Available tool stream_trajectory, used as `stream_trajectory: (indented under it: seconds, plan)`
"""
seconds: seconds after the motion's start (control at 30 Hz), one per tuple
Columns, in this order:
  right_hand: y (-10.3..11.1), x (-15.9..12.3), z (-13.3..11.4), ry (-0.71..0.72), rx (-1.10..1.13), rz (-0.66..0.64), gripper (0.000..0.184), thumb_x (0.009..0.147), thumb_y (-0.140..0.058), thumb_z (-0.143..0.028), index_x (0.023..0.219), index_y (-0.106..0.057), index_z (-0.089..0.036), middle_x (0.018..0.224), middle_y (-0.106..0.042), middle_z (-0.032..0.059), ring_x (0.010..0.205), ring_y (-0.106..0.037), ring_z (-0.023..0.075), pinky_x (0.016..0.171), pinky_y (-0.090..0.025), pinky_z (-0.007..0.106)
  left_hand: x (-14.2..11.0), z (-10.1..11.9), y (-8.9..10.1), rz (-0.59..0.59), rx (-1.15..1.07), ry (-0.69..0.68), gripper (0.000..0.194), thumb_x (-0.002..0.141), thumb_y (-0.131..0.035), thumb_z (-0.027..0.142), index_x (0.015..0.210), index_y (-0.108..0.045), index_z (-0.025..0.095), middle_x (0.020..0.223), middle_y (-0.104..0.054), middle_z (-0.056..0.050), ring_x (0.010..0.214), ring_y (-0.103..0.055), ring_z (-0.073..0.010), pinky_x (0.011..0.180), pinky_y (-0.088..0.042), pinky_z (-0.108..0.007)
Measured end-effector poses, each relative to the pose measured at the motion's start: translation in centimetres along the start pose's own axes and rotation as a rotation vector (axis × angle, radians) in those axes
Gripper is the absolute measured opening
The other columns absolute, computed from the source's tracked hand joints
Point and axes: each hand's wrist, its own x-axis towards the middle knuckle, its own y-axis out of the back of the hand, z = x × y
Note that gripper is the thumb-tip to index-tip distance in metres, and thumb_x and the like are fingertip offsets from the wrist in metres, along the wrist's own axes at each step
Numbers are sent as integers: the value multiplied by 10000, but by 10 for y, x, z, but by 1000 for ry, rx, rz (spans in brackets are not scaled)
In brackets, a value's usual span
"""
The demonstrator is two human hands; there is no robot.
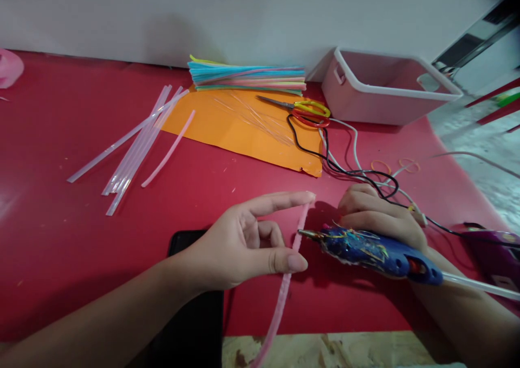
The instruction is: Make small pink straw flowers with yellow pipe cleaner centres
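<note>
My left hand [247, 238] grips a pink pipe cleaner [280, 303] between thumb and fingers, its upper end at my index fingertip and its lower end hanging past the table edge. My right hand [382, 216] is wrapped round a blue glue gun [361, 250], stained with dried glue. The gun's metal nozzle points left and meets the pipe cleaner between my left thumb and index finger, or lies just over it. A clear glue stick [479, 285] juts from the gun's back end.
Glue sticks [134, 154] and a short pink pipe cleaner [168, 150] lie left. Behind are an orange sheet [211, 129], scissors [311, 110], a pipe cleaner bundle [247, 76] and a pink bin [365, 99]. Cables [345, 167] run right; a black phone-like slab [195, 314] is under my left arm.
</note>
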Motion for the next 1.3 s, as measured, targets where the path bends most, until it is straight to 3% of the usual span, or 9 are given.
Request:
stream_trajectory:
  seconds: [0.23,0.7,0.97,1.2,1.3]
  plan:
    - [-3,-3,0,-32,34,52,147,948,-515,-302,938,-593,-178,760,-587,51,701,-585,193,697,-433,400,0,0,-1,-14,-41,-6,673,718,-816,208,1332,-563,314,586,-553,63,547,-452,-48,558,-387,-169]
    - [1,-8,5,-33,-14,-52,137,954,-506,-287,981,-589,-181,804,-608,52,719,-588,177,750,-428,380,-1,-1,0,-18,-32,-27,623,748,-797,217,1314,-571,346,616,-551,59,567,-440,-41,574,-385,-165]
    - [-3,-4,1,-44,-57,-4,151,968,-469,-299,926,-575,-199,750,-591,29,673,-565,173,732,-414,393,-1,-1,0,-8,-48,-37,682,733,-804,209,1355,-540,295,606,-541,55,549,-436,-57,541,-385,-185]
    - [1,-13,5,-69,-13,163,144,875,-555,-303,961,-595,-194,746,-584,57,681,-570,222,689,-415,437,0,-2,-1,42,-65,-96,693,736,-797,193,1370,-530,273,595,-527,59,552,-438,-65,552,-408,-196]
    - [1,-10,1,-59,-2,172,106,913,-536,-268,952,-603,-196,746,-582,52,690,-579,211,683,-420,422,1,-1,-1,46,-47,-85,705,731,-801,202,1377,-525,260,594,-536,54,551,-448,-70,546,-408,-200]
